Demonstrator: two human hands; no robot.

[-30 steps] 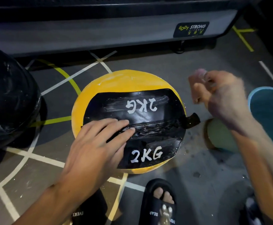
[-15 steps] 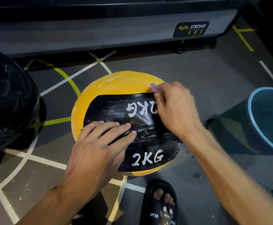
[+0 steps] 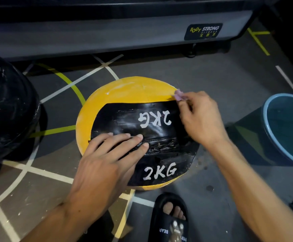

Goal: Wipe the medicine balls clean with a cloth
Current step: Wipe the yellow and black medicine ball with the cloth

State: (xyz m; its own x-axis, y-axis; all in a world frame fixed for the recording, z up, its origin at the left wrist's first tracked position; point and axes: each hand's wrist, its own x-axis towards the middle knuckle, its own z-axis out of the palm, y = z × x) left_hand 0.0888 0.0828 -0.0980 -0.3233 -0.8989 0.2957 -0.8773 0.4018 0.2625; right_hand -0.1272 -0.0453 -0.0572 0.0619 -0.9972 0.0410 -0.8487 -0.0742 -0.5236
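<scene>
Left hand [image 3: 105, 165] flat on yellow-black 2KG medicine ball [image 3: 135, 133] on floor [image 3: 212, 75]. Right hand [image 3: 201, 117] pinches small pink cloth [image 3: 178, 95] at ball's upper right edge. Blue bucket [image 3: 271, 137] right.

Yellow medicine ball [image 3: 128, 91] with black panel, pale pink cloth [image 3: 178, 95], blue basin [image 3: 271, 137].

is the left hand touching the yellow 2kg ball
Touching: the head view shows the left hand lying flat on the ball, fingers straight across its black panel.

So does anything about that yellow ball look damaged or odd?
Yes. The yellow and black medicine ball looks worn: its central laced seam is frayed, and the black panel is scuffed with whitish streaks around the upper "2KG". White specks also litter the grey floor.
</scene>
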